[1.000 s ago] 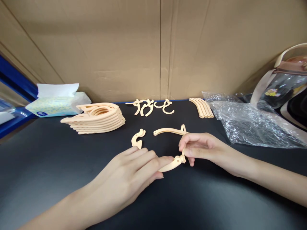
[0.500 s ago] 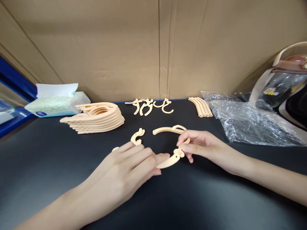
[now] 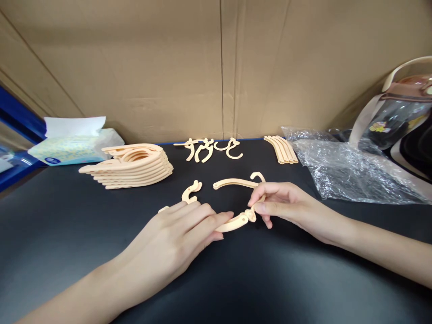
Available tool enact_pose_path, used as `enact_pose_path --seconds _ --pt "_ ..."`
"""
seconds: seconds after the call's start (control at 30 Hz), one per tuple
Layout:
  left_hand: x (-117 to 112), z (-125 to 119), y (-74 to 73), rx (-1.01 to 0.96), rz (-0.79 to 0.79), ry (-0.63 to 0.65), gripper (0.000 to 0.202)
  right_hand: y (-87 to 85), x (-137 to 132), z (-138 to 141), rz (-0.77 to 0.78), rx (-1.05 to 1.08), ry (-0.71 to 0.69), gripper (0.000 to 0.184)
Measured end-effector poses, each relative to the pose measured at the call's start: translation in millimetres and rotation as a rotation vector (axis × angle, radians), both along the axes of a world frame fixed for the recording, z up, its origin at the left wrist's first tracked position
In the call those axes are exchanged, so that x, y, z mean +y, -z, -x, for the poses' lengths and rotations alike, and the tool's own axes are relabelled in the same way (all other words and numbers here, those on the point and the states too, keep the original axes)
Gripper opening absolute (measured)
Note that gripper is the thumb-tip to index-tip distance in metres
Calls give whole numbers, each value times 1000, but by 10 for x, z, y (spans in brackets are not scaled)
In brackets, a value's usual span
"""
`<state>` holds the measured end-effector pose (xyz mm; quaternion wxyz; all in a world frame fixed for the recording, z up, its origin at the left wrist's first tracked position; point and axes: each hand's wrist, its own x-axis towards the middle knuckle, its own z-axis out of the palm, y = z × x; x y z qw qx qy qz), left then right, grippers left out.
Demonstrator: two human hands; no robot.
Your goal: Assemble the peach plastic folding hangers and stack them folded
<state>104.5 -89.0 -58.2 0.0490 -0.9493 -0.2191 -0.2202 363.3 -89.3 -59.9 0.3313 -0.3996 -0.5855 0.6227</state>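
Note:
My left hand (image 3: 189, 234) is closed on a cream hanger arm (image 3: 233, 224), a curved plastic strip with a hole near its end. Between thumb and fingers, my right hand (image 3: 280, 202) pinches a cream hanger hook (image 3: 258, 176), whose curved tip points away from me. The hook's round base meets the end of the arm in front of my right fingertips; whether they are joined I cannot tell. Just beyond lies a loose hanger arm (image 3: 232, 182). A small curved cream piece (image 3: 191, 192) rests past my left knuckles, and part of it is hidden.
A stack of folded cream hangers (image 3: 135, 167) stands at left by a tissue pack (image 3: 77, 144). Several hook pieces (image 3: 205, 149) and hanger arms (image 3: 281, 149) lie along the back. Crumpled clear plastic (image 3: 351, 171) and a bottle (image 3: 394, 117) are at right, cardboard (image 3: 151, 67) behind.
The hook in my right hand has turned, so its tip now stands out farther. The arm and the round base have tilted slightly, and the view has shifted a little.

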Motion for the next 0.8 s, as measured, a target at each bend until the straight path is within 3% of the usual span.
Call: enact_pose_path --seconds 0.17,0.3,0.43,0.6,0.8 --pt "-32 7 12 35 42 -18 29 18 -33 7 -37 -38 -19 16" --pt "-22 23 -52 -104 57 -52 27 13 -69 45 -121 -156 -111 13" --pt "-5 47 -88 -71 28 -57 26 8 -40 45 -60 -43 -41 15" --pt "17 48 -20 -7 195 -28 25 7 -3 19 9 100 41 10" --pt "22 17 24 -33 219 -19 24 -10 2 32 51 154 34 7"
